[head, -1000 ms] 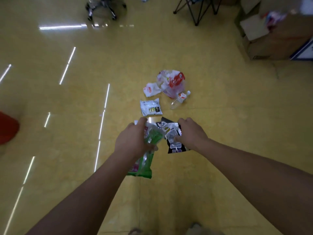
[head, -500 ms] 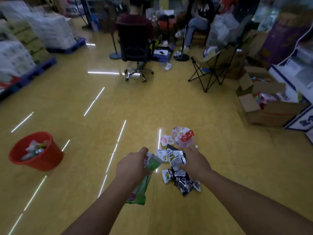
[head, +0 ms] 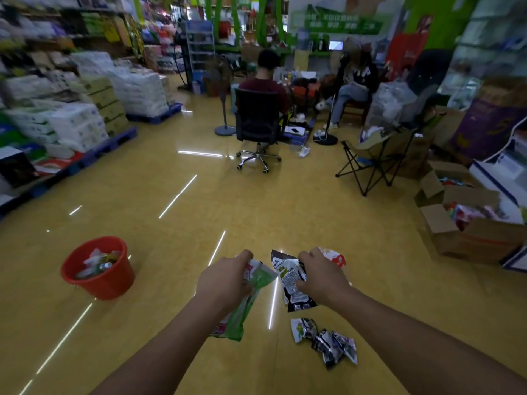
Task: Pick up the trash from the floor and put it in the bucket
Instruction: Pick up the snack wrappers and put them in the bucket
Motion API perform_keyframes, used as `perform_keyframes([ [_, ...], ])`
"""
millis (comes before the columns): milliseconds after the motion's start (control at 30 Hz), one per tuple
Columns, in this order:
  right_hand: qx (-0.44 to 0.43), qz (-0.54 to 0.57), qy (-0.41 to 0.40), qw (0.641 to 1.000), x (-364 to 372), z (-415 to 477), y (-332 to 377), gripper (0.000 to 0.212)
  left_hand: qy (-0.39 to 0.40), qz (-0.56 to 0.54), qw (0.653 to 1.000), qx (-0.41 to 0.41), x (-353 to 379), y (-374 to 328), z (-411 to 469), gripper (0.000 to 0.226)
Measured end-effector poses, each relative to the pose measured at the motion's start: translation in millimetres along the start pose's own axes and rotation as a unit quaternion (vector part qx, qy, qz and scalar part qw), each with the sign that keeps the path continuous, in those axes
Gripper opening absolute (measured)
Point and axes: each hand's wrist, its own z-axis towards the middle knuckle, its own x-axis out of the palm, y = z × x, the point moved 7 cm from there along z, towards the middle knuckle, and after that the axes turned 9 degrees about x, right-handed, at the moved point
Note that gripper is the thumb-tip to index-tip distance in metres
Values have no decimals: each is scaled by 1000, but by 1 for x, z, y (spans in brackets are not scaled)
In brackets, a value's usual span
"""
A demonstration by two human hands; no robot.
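Now we are holding trash in both hands over the yellow floor (head: 313, 218), low in the middle of the frame. Our left hand (head: 225, 277) is gripping a green and white wrapper (head: 245, 306), fingers curled tight around its upper end, and the rest of it is hanging down below the wrist. Our right hand (head: 322, 276) is clutching a black and white wrapper (head: 291, 283), fingers closed on its crumpled top, while its lower end is dangling free. The two hands are sitting near each other, with the wrappers almost meeting between them.

Just behind the right hand a red and white bag (head: 335, 256) is peeking out; we cannot tell whether it is lying on the floor or touching the hand. Lower right of centre, a small heap of crumpled black and white packets (head: 328, 342) is lying on the floor, apart from both hands.

At the left of the frame the red bucket (head: 98, 280) is standing upright on the floor, well apart from our hands, already holding some crumpled trash.

Further up, a person is sitting in a black office chair (head: 256, 124) with their back to us, a folding chair (head: 370, 163) is standing to the right, and open cardboard boxes (head: 467, 238) are resting at the right edge.
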Motion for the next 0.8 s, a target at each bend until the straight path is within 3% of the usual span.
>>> perform_keyframes([
  [367,-73,-30,9,997,3,0,84,29,-18,26,999,-23,-43,52,-24,45],
  [800,-135,-39,5,990,0,65,150,26,-48,41,996,-68,-68,113,-6,52],
])
